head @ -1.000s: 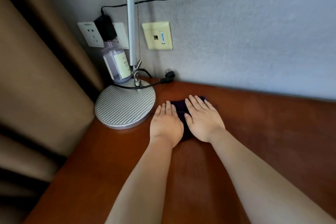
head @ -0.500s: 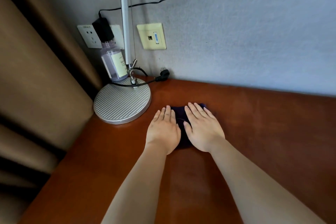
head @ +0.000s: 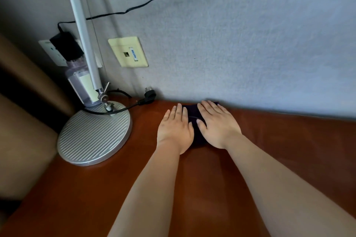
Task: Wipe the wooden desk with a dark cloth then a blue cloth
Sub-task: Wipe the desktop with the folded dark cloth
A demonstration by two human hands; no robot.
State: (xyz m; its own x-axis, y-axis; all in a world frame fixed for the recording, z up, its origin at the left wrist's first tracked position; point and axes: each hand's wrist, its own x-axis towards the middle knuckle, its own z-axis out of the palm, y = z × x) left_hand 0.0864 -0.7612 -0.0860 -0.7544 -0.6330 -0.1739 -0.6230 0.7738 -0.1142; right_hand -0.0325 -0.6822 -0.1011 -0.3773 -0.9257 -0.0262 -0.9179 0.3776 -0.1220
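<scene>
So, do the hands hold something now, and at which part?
Nothing is gripped. The left hand and the right hand press flat, fingers straight, on top of the dark cloth lying on the desk.

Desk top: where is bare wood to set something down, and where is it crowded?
Bare desk lies right of the right hand, and near the front edge beside the forearms. Crowded: the left corner, with lamp base, bottle and loose plug. Both hands, left hand included, press the dark cloth.
</scene>
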